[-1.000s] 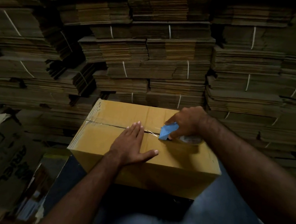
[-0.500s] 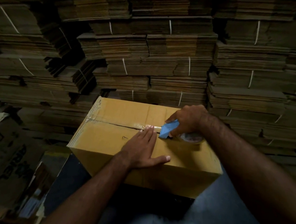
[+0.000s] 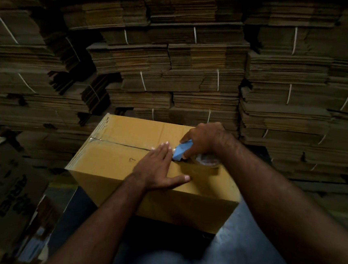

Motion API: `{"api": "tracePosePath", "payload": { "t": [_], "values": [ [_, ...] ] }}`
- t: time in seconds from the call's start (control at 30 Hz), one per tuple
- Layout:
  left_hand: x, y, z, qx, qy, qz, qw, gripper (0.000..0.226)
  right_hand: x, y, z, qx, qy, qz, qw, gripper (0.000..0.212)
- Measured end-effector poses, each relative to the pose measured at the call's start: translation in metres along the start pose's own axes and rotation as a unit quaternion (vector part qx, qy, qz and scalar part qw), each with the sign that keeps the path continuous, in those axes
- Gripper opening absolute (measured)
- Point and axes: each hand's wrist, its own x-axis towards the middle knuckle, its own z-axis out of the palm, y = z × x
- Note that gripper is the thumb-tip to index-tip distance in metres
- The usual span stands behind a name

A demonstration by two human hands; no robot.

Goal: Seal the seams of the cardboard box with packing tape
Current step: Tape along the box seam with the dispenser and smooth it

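Observation:
A closed tan cardboard box stands on a dark table, its top flaps meeting in a centre seam that runs left to right. Clear tape covers the seam's left part. My left hand lies flat on the box top, fingers straight, pressing beside the seam. My right hand grips a blue tape dispenser with a clear tape roll, held on the seam just right of my left fingertips.
The dark table runs toward me under the box. Tall stacks of tied flat cardboard fill the whole background right behind the box. A printed flattened carton leans at the lower left.
My left hand has slid right along the seam to just beside the dispenser. My right hand with the dispenser has stayed about where it was on the box.

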Motion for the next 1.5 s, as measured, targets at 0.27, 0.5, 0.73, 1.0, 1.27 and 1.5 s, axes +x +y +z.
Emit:
{"api": "tracePosePath", "payload": {
  "t": [0.27, 0.5, 0.73, 1.0, 1.27, 1.5],
  "values": [
    [0.002, 0.002, 0.004, 0.012, -0.008, 0.004, 1.000, 0.124, -0.035, 0.041, 0.012, 0.003, 0.006, 0.017, 1.000, 0.074],
    [-0.002, 0.007, 0.009, 0.013, 0.021, 0.019, 1.000, 0.120, -0.033, 0.037, 0.022, -0.033, 0.015, 0.044, 0.998, 0.074],
    [0.021, 0.040, -0.002, 0.007, -0.007, 0.083, 0.996, 0.113, -0.032, 0.037, 0.021, -0.025, 0.008, 0.052, 0.998, 0.074],
    [0.016, 0.036, 0.011, 0.000, -0.004, 0.074, 0.997, 0.119, -0.029, 0.035, 0.021, -0.007, -0.012, 0.050, 0.999, 0.074],
    [-0.003, 0.019, 0.011, 0.000, -0.013, 0.037, 0.999, 0.119, -0.028, 0.015, 0.016, -0.021, 0.022, 0.013, 0.999, 0.073],
    [-0.004, 0.025, 0.011, 0.004, -0.009, 0.035, 0.999, 0.120, -0.056, 0.049, 0.019, 0.016, 0.015, 0.013, 1.000, 0.075]
  ]
}}
